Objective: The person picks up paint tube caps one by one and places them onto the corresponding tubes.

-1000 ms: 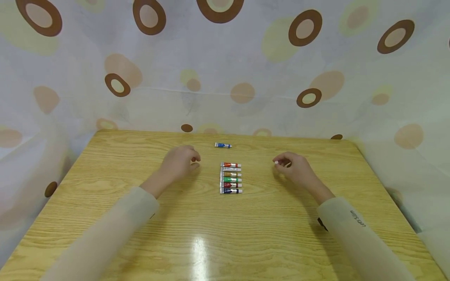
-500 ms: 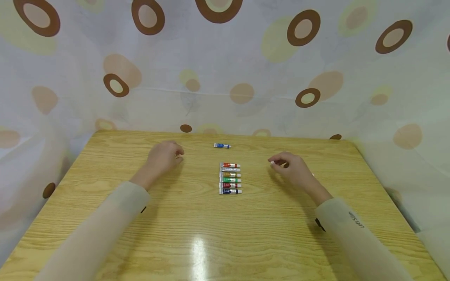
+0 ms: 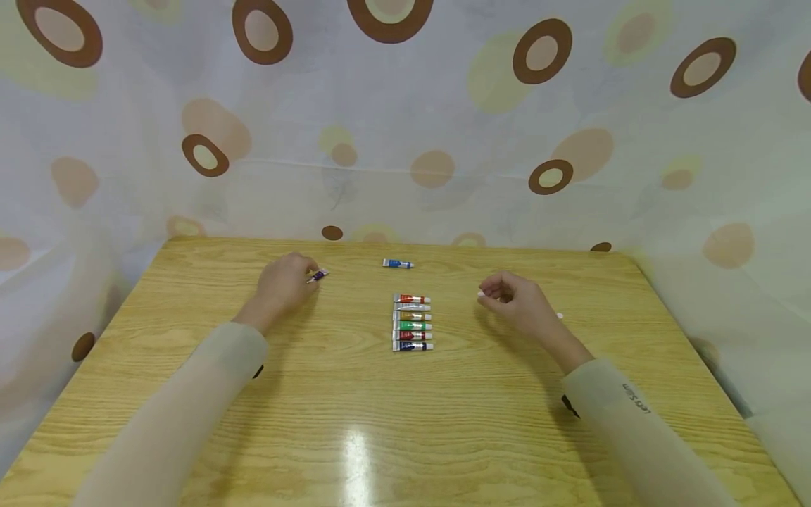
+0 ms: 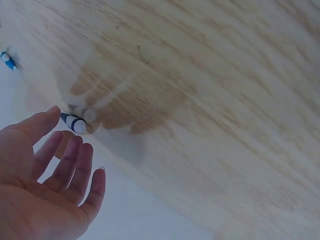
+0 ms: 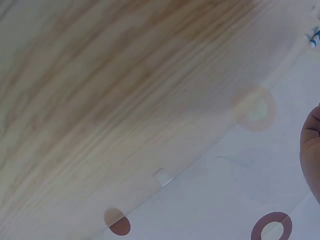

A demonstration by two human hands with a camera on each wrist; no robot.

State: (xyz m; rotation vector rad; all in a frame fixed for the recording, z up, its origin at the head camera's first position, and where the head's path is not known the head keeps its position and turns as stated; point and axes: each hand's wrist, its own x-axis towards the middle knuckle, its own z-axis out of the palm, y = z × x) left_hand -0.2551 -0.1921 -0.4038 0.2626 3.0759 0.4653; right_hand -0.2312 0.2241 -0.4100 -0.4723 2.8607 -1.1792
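In the head view my left hand (image 3: 285, 285) is low over the table's back left, thumb and fingers around a small purple paint tube (image 3: 318, 275) that sticks out slantwise past the fingertips. The left wrist view shows the tube's white cap (image 4: 79, 126) between thumb and index finger, close to the tabletop. My right hand (image 3: 519, 299), right of centre, pinches a small white piece (image 3: 481, 293); the rest of it is hidden. In the right wrist view only the edge of that hand (image 5: 311, 150) shows. Between the hands lies a row of several paint tubes (image 3: 413, 325).
A blue paint tube (image 3: 398, 264) lies apart behind the row. Another small white thing (image 3: 560, 315) is on the table beside my right wrist. The wooden table (image 3: 380, 422) ends at a spotted curtain (image 3: 380, 197) at the back and sides.
My left hand has moved left, away from the row, and the purple tube has come into sight at its fingers. My right hand has shifted slightly left with the white piece.
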